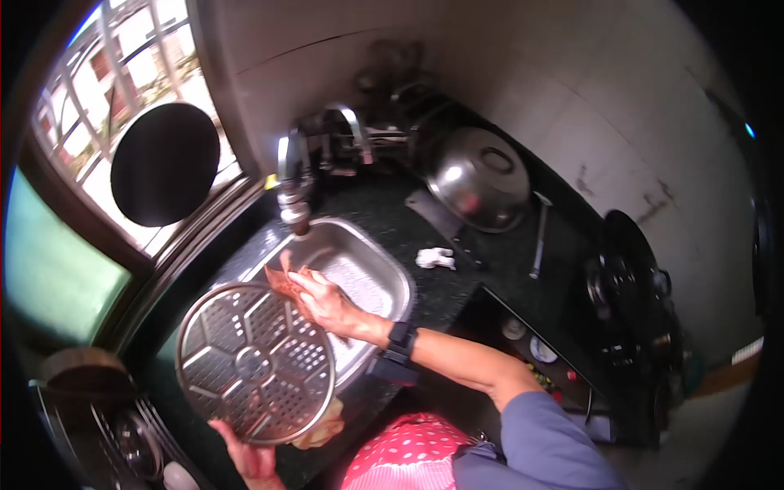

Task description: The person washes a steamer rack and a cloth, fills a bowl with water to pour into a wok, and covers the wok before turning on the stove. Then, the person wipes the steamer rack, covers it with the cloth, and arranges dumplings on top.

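A round metal steamer tray (249, 366) with perforated sections is held tilted over the left edge of the sink. My left hand (249, 457) grips its lower rim. Near the tray's upper right rim, my right hand (325, 304) is closed around a reddish-brown scrubbing cloth (282, 280); whether the cloth presses on the tray is hard to tell. Behind my right hand lies the steel sink basin (384, 269), partly hidden by the hand and tray. A pale yellow crumpled item (321, 429) shows below the tray's right edge.
A chrome faucet (292, 204) stands at the sink's back corner. On the dark counter are a domed metal lid (482, 180), a crumpled white cloth (436, 258) and a long-handled utensil (540, 237). A dark hob (531, 343) sits right, a barred window (114, 90) left.
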